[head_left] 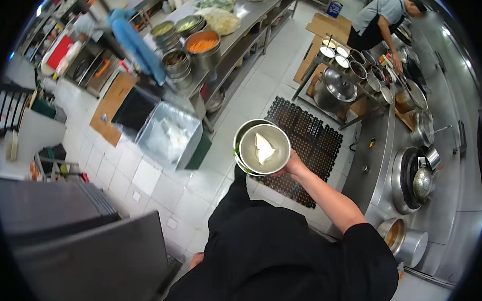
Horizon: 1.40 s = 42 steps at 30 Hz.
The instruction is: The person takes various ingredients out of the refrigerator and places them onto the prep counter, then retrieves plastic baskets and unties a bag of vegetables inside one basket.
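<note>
My right hand (pixel 291 165) grips a round steel container (pixel 277 153) from its right side, out in front of my body. A white piece (pixel 262 148) lies in its bottom. Beneath it shows the rim of a second steel container (pixel 244 128), with some green along its left edge. How the two are held together is hidden. Only a small part of my left hand (pixel 197 259) shows, low beside my black clothing; its fingers are hidden.
A perforated black mat (pixel 310 143) lies on the tiled floor ahead. Left stands a bin with a clear liner (pixel 171 133), near a steel table (pixel 241 18) bearing food pots. A co-worker (pixel 377 21) bends over the right-hand cooking line. A grey cabinet door (pixel 96 261) is close at left.
</note>
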### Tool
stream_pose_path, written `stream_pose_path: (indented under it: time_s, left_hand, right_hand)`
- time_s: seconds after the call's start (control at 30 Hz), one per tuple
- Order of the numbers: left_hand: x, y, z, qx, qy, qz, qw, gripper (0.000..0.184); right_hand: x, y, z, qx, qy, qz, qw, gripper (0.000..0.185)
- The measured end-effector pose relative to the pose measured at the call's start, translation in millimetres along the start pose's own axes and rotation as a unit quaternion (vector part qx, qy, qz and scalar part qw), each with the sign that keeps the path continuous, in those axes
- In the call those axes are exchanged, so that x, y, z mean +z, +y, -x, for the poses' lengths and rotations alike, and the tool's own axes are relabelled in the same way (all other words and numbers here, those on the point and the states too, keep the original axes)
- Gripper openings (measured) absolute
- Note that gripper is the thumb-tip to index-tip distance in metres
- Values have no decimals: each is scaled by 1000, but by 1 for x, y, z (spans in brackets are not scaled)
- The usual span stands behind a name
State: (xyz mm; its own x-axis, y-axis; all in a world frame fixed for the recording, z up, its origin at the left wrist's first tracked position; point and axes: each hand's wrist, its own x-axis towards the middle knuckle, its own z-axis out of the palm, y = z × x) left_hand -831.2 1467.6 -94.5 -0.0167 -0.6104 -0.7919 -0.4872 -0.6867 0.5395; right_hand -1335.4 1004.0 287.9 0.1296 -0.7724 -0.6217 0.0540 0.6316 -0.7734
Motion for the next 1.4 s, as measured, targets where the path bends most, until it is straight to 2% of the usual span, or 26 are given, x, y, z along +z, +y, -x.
stream_pose_path:
  time_s: [0.07,0.1,0.13,0.17,0.2,0.27,0.3,0.37,0.43,0.47,0.5,0.53,0.63,0.77,0.8,0.83,0.87,0.9,0.93,0.97,1.0,1.13,1.27,1.3,1.33,1.4]
  left_hand:
    - [-39,38,-29,64,-15,-185,980,46]
    - [-60,66,-60,3,-21,-164,986,48]
    - [-93,140,-67,-60,-25,-142,988,50]
    - [-138,286,-44,-122,-25,-122,985,52]
    - [-156,266,-131,-151,-52,-134,978,50]
    - [-201,319,-227,35,-17,-176,984,50]
    - [-217,383,-242,50,23,-137,989,52]
    - [-235,509,-264,151,54,-79,984,51]
    - [-238,616,-277,156,36,-61,985,49]
    - [-233,662,-278,181,3,15,983,48]
    - [-225,694,-281,205,-30,91,974,47]
    - [-215,716,-287,205,-26,92,974,47]
    - [-186,739,-301,209,-38,103,972,47]
    - [-134,647,-339,133,119,6,984,45]
    - [-123,645,-315,56,107,60,991,42]
    - [-104,608,-314,-10,115,139,984,38]
    - [-95,606,-286,-27,142,143,979,33]
    - [-87,588,-268,-70,93,85,990,34]
    - [-76,572,-251,-49,103,17,993,36]
    - [-37,483,-297,112,31,-403,908,38]
    - [-31,475,-267,9,37,-188,981,38]
    - [-9,525,-264,-64,56,-65,994,37]
    - [-47,652,-301,-110,115,82,984,36]
    - [-54,647,-327,-60,108,119,985,41]
    - [-62,684,-337,-191,168,390,885,48]
    - [-92,761,-333,-153,205,439,862,51]
  right_hand:
    - [-21,-20,-24,-15,24,-15,999,33]
    - [-27,-30,-33,-11,32,-25,999,33]
    - [-31,-45,-41,-5,58,-65,996,33]
    - [-41,-66,-55,-6,82,-99,992,33]
    - [-51,-80,-68,-13,86,-95,992,32]
    - [-74,-107,-99,-11,94,-108,990,31]
    - [-82,-119,-113,-8,96,-121,988,31]
    - [-96,-159,-141,-11,108,-131,985,31]
    - [-112,-198,-171,-26,106,-123,986,34]
    - [-119,-215,-190,-39,115,-123,985,35]
    - [-126,-235,-207,-40,114,-124,985,35]
    - [-133,-258,-223,-54,104,-116,986,36]
    - [-160,-303,-297,-66,79,-125,987,28]
    - [-183,-384,-395,-57,59,-120,989,30]
    - [-190,-396,-427,-62,39,-141,987,30]
    - [-185,-420,-442,-54,55,-125,989,38]
    - [-187,-438,-466,-45,44,-121,991,38]
    - [-190,-456,-490,-38,32,-117,992,37]
    - [-191,-472,-514,-38,23,-109,993,37]
    - [-190,-486,-539,-58,12,-125,990,35]
    - [-192,-494,-563,-75,4,-143,987,33]
    - [-184,-545,-631,-47,-3,-135,990,39]
    - [-194,-578,-703,-43,7,-84,995,35]
    - [-194,-585,-719,-46,-7,-77,996,34]
    - [-195,-590,-734,-37,-23,-80,996,33]
    - [-192,-604,-760,-31,-43,-76,996,33]
